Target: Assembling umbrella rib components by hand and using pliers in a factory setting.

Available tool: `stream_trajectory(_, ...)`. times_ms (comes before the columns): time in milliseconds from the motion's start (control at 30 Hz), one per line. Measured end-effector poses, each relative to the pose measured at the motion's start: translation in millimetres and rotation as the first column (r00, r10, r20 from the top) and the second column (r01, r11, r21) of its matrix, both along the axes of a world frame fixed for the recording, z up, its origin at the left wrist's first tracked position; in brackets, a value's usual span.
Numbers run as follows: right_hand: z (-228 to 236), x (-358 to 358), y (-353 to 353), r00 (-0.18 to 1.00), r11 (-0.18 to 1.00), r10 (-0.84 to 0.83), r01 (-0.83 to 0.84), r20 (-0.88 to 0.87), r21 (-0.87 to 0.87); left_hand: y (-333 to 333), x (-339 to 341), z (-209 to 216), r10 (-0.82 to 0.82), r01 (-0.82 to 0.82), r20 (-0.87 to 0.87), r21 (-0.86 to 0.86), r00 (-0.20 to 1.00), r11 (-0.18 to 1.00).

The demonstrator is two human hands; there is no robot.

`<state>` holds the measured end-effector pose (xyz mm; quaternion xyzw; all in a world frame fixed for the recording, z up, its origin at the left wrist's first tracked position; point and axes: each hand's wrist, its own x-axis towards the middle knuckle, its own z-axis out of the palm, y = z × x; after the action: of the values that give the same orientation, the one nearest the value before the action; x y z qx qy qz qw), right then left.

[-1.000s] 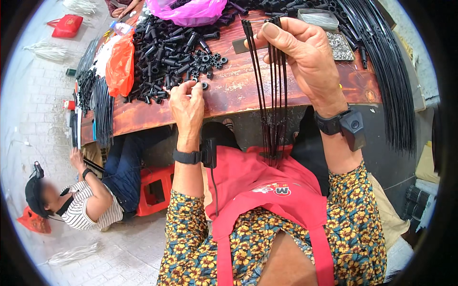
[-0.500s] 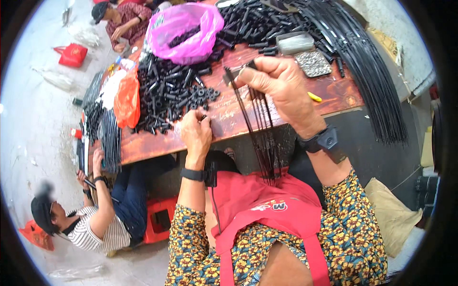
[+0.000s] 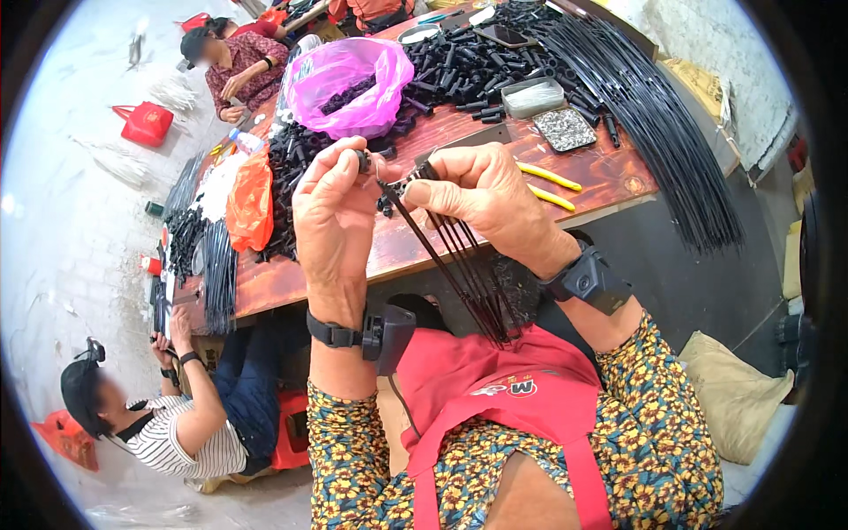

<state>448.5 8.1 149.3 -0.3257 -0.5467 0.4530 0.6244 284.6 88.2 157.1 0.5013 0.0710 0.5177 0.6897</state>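
My right hand (image 3: 495, 199) grips the upper end of a bundle of thin black rods that look like umbrella ribs (image 3: 452, 256). The ribs hang down and reach the red apron (image 3: 495, 362) over my lap. Facing it, my left hand (image 3: 331, 221) pinches a small dark round part (image 3: 363, 162) between thumb and fingers, close beside the top of the bundle. Both hands are raised above the table's near edge. Just right of my right hand lie yellow-handled pliers (image 3: 549, 174). My fingers partly hide the bundle's top.
A pink plastic bag (image 3: 393, 75) stands among heaped black tubular parts (image 3: 459, 75) on the wooden table (image 3: 393, 238). A tray of small metal pieces (image 3: 565, 130) sits beyond the pliers. Long black rods (image 3: 658, 132) overhang the right edge. A co-worker (image 3: 177, 428) sits at left.
My left hand has risen from the parts heap with the small dark part. My right hand has moved lower and left with the ribs, bringing both hands together; more of the pliers shows.
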Motion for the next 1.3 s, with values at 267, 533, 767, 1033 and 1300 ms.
stream_trajectory(267, 4, -18, -3, 0.994, 0.994, 0.109, -0.109, -0.011, 0.017, -8, -8, 5, 0.062, -0.054, 0.031, -0.203, 0.998, 0.978)
stream_trajectory(533, -6, -25, 19, 0.998, 0.996, -0.013, 0.007, 0.067, 0.087, -2, -9, 0, 0.032, -0.011, 0.061, -0.314, 0.998, 0.949)
stream_trajectory(767, -11, -22, 30, 0.991, 0.991, -0.101, 0.092, 0.086, 0.099, -4, -3, 4, 0.006, -0.01, -0.015, -0.336, 1.0, 0.942)
stream_trajectory(1033, -13, -22, 36, 0.986, 0.985, -0.134, 0.122, 0.095, 0.12, -7, 3, 3, 0.158, -0.187, -0.119, -0.294, 0.98, 0.937)
stream_trajectory(1300, 0, -18, 30, 0.969, 0.98, -0.177, 0.158, 0.174, 0.117, -10, 3, 3, 0.22, -0.24, -0.11, -0.226, 0.969, 0.944)
